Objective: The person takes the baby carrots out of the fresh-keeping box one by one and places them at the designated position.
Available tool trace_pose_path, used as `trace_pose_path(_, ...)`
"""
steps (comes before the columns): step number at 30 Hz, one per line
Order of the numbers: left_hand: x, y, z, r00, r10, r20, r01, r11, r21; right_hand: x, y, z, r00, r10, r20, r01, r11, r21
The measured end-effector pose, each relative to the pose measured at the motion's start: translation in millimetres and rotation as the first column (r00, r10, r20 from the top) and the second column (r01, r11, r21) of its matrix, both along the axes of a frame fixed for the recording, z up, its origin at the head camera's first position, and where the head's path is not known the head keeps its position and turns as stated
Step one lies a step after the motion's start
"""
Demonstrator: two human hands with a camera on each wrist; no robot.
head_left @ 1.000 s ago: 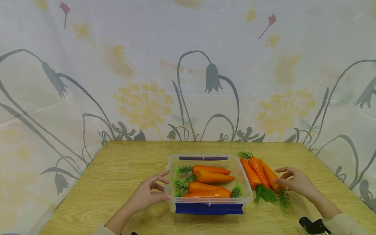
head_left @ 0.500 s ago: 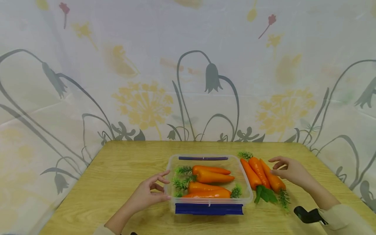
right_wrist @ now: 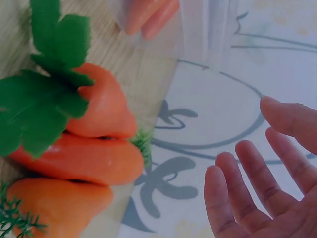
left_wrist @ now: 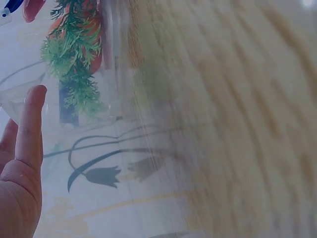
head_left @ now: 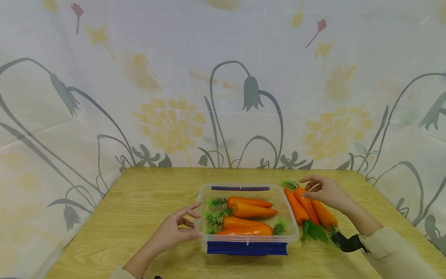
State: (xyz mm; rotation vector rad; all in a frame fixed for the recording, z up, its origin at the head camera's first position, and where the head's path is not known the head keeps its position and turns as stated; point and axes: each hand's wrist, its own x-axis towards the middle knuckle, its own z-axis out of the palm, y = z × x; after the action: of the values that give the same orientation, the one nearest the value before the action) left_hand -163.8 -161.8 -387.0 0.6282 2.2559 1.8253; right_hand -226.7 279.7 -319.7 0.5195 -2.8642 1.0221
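Observation:
A clear plastic food container (head_left: pixel 293 228) with blue latches stands on the table, and several orange carrots with green tops (head_left: pixel 254 210) lie inside it. My left hand (head_left: pixel 175 226) is at the container's left side, fingertips and thumb right at the rim; the left wrist view shows a straight finger (left_wrist: pixel 30 129) beside the clear wall. Right of the container, three carrots (head_left: pixel 296 207) lie side by side on the table. Above them hovers my right hand (head_left: pixel 329 193), fingers loosely bent with nothing in them. In the right wrist view its fingers (right_wrist: pixel 257 173) are apart from the carrots (right_wrist: pixel 79 156).
The wooden table (head_left: pixel 150 193) backs onto a hanging cloth (head_left: pixel 167 77) with printed flowers. A green sprig (head_left: pixel 290 185) sits behind the loose carrots. A black device (head_left: pixel 348 243) is strapped at the right sleeve (head_left: pixel 390 248).
My right hand has moved left and away from me, from beside the rightmost loose carrot to above the far ends of the carrots. The left hand and the container have stayed in place.

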Motion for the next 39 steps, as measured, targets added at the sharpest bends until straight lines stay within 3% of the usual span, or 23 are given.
trace_pose_path(16, 1.1, 2, 3.3, 1.000, 0.000, -0.001, 0.000, 1.000, -0.013, -13.0, -43, 12.7, 0.993, 0.100, -0.065, -0.100, 0.995, 0.005)
trace_pose_path(22, 1.0, 2, 2.7, 1.000, -0.001, 0.003, 0.001, 1.000, -0.010, -21.8, -59, 13.0, 0.970, 0.239, -0.033, -0.238, 0.971, 0.034)
trace_pose_path(28, 0.6, 1, 1.3, 1.000, -0.002, -0.007, 0.002, 1.000, -0.009, -31.3, -77, 13.5, 0.909, 0.413, 0.062, -0.415, 0.909, 0.035)
trace_pose_path(33, 0.7, 1, 0.5, 1.000, -0.006, -0.004, 0.006, 1.000, 0.002, -38.2, -94, 13.4, 0.835, 0.535, 0.132, -0.544, 0.838, 0.046)
trace_pose_path(39, 0.6, 1, 1.7, 1.000, -0.011, -0.006, 0.011, 1.000, 0.011, -43.7, -115, 9.5, 0.744, 0.619, 0.251, -0.655, 0.751, 0.088)
